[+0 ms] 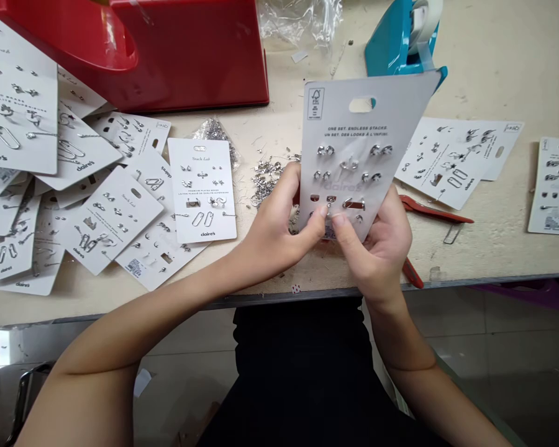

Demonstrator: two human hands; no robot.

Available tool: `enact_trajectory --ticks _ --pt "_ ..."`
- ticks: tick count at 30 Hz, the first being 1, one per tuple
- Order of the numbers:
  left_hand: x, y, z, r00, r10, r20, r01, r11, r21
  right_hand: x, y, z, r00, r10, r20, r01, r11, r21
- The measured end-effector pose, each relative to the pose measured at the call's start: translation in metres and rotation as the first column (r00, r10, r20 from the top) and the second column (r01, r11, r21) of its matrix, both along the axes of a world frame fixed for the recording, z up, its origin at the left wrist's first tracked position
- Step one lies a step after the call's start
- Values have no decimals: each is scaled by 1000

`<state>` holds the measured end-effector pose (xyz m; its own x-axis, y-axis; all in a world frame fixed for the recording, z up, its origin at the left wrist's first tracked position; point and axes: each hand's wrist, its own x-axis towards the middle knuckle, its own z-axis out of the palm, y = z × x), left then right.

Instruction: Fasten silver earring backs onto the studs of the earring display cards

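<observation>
Upright over the table I hold a white earring card (pixel 345 167) with its printed back toward me. Rows of silver earring backs show on it, and small slots are cut near its lower part. My left hand (pixel 284 217) grips the card's lower left, thumb pressed on its back. From the lower right, my right hand (pixel 377 242) holds the same card, its thumb beside the left one near a small earring back. The fingers behind the card are hidden. Just left of the card lies a loose pile of silver earring backs (pixel 264 177), partly covered by my left hand.
Many earring cards (pixel 202 186) lie overlapped at the left, and more cards (pixel 451 161) rest at the right. Red-handled pliers (pixel 435 210) sit beside my right hand. A red dispenser (pixel 195 56) and a blue tape dispenser (pixel 389 40) stand behind. The table edge (pixel 494 280) runs in front.
</observation>
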<state>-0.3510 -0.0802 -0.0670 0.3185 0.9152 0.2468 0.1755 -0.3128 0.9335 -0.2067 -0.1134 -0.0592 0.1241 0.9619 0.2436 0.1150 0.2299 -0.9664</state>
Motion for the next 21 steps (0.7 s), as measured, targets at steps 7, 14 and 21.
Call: enact_trajectory --ticks 7,14,21 --pt "0 0 -2 998 -55 20 54 996 71 0 -1 1 998 -48 49 49 999 -5" --pt "1 -1 -3 999 -43 -8 44 991 127 0 0 0 996 -39 77 38 999 23" --pt "3 -4 -3 1000 -22 3 22 995 99 0 2 0 995 -34 95 28 998 61"
